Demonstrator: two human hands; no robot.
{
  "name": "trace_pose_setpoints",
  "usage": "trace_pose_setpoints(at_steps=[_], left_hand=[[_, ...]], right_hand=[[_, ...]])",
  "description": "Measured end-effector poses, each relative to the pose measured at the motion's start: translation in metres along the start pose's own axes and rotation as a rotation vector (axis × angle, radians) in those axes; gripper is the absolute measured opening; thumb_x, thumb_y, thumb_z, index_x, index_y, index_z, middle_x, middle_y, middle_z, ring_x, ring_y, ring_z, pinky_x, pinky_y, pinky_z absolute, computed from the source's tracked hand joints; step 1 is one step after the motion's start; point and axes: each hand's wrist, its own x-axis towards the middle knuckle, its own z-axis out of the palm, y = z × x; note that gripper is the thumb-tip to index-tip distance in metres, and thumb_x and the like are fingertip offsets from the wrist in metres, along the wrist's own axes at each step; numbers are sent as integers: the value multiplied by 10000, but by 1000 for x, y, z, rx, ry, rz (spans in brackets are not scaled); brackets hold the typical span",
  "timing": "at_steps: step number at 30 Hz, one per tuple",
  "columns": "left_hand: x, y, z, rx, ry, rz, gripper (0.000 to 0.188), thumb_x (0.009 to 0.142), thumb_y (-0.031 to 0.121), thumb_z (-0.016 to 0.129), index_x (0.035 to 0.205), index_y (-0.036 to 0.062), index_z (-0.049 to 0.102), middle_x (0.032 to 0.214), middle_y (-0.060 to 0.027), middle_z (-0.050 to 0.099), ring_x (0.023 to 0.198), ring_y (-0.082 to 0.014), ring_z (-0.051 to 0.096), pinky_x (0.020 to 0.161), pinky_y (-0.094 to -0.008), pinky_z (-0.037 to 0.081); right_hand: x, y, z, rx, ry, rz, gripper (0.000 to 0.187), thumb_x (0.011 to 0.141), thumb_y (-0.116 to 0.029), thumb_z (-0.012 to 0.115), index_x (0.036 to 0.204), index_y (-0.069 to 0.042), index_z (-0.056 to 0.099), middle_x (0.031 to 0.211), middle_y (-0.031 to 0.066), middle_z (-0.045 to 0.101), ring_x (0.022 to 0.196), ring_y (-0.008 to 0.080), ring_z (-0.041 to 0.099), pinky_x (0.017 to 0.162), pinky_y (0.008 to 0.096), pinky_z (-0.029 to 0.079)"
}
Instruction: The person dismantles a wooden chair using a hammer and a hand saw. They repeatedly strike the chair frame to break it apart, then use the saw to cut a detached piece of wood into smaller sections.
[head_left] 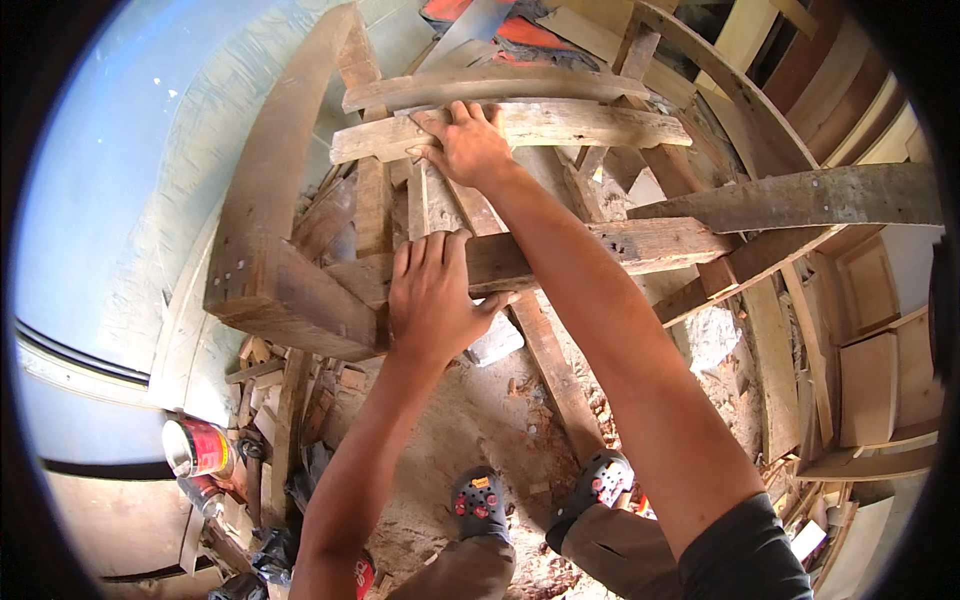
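A rough wooden frame of old beams and boards stands in front of me. My left hand (pixel 430 295) wraps over its near crossbeam (pixel 650 243), fingers on top and thumb stretched along the near side. Farther off, my right hand (pixel 465 145) grips a pale, worn plank (pixel 590 123) lying across the frame, its fingertips partly hidden behind the top edge. My right forearm passes above the near crossbeam and covers part of it. Just beyond the plank runs another, darker crosspiece (pixel 500 85). At the left, a thick post (pixel 275 160) joins a heavy block.
A blue-white wall (pixel 120 200) rises at the left, with a paint can (pixel 195 447) and wood scraps below it. Boards and panels (pixel 868 390) lean at the right. Orange cloth (pixel 540 35) lies at the back. Sawdust and chips cover the floor (pixel 420 430) around my clogs (pixel 480 500).
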Motion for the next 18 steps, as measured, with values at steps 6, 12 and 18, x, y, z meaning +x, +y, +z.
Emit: trace_pose_setpoints(at_steps=[6, 12, 18], left_hand=[[-7, -5, -4, 79, -3, 17, 767, 719, 558, 801, 1177, 1, 542, 1111, -152, 585, 1091, -293, 545, 1008, -419, 384], [-5, -3, -4, 64, -11, 74, 781, 750, 547, 781, 1225, -25, 540, 1138, -160, 590, 1103, -285, 548, 998, -411, 387], [-14, -4, -3, 96, -2, 38, 793, 767, 547, 765, 1259, -33, 541, 1161, -169, 601, 1112, -299, 558, 1034, -416, 384]], right_hand=[[-2, -10, -2, -7, -11, -5, 593, 972, -606, 467, 1521, -397, 383, 1491, 170, 424, 1423, 360, 351, 1163, 644, 235], [-17, 13, 0, 47, 94, -100, 616, 986, -545, 508, 1531, -286, 387, 1536, 175, 400, 1445, 351, 336, 1167, 561, 251], [-74, 25, -28, 107, -21, -148, 685, 942, -431, 634, 1529, -196, 370, 1586, 146, 341, 1470, 332, 311, 1195, 532, 241]])
